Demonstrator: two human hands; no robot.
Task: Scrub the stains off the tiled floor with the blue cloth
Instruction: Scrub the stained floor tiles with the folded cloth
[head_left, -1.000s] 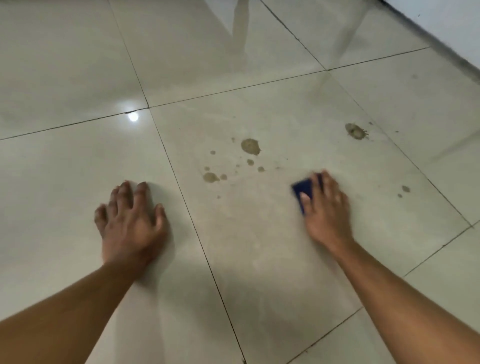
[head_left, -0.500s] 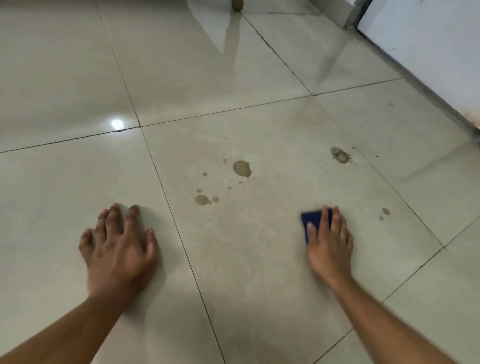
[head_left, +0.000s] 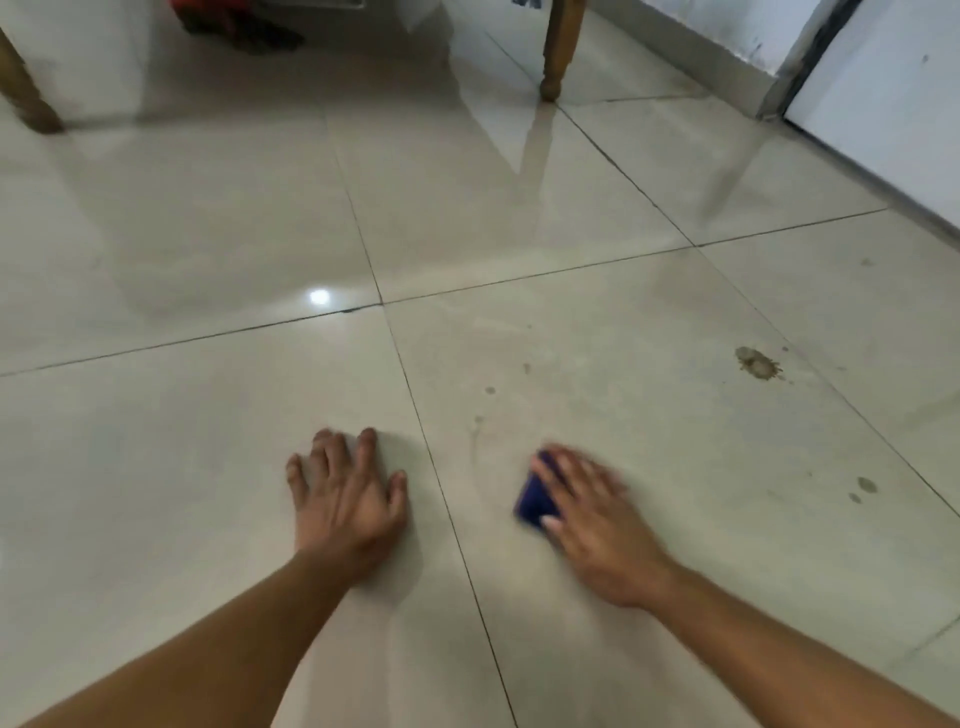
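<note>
Mid-scrub: right hand (head_left: 597, 519) presses blue cloth (head_left: 535, 493) flat on tiled floor (head_left: 571, 332), fingers spread. Left hand (head_left: 345, 499) splayed, empty, bracing. Next likely: reach far brown stain (head_left: 757, 362).

My right hand (head_left: 597, 525) w/ blue cloth (head_left: 535, 493) swept left across the tile, now near the grout line by my left hand (head_left: 345, 499). Large brown blots gone; only faint specks (head_left: 490, 390) left. Head tipped up: wooden leg (head_left: 558, 47) now in view.
</note>
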